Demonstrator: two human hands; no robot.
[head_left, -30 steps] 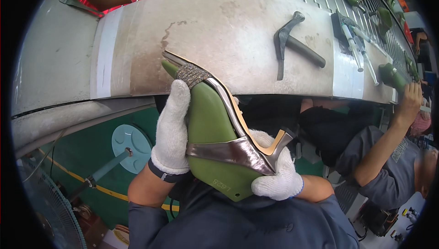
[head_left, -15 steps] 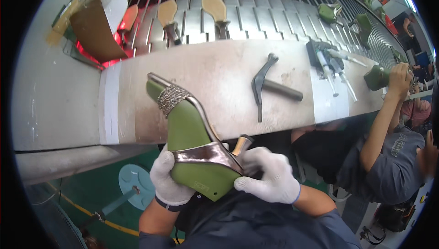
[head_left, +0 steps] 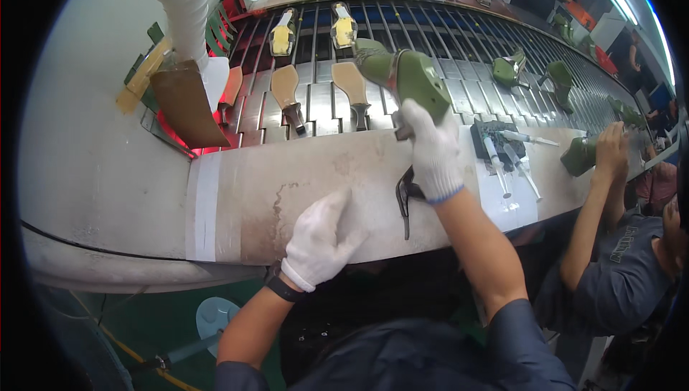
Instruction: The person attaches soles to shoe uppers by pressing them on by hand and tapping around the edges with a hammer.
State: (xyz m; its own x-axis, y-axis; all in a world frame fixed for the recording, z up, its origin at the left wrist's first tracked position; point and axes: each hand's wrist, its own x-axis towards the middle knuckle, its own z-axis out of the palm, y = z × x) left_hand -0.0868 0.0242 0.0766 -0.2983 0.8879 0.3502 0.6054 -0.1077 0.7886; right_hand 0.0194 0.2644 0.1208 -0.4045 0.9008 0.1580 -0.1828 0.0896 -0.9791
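Note:
In a white glove, my right hand (head_left: 436,154) grips a green heeled sandal on its green shoe last (head_left: 416,78), raised over the near edge of the slatted conveyor. Its heel points down beside my fingers. My left hand (head_left: 319,240), also gloved, is empty above the front of the worktop, its thumb apart from the stretched fingers. Between the hands lies a hammer (head_left: 404,208), partly covered by my right hand and wrist.
Tan heeled soles (head_left: 285,86) and yellow-lined shoe uppers (head_left: 283,38) rest on the conveyor (head_left: 316,100). Syringes (head_left: 495,161) lie on the worktop (head_left: 251,197) at right. A co-worker's hand (head_left: 610,152) holds another green shoe. A brown flap (head_left: 188,104) and white hose stand left.
The sandal has gone from both hands over my lap up to the conveyor in my right hand alone. My left hand has let go and moved forward over the worktop. The view has shifted.

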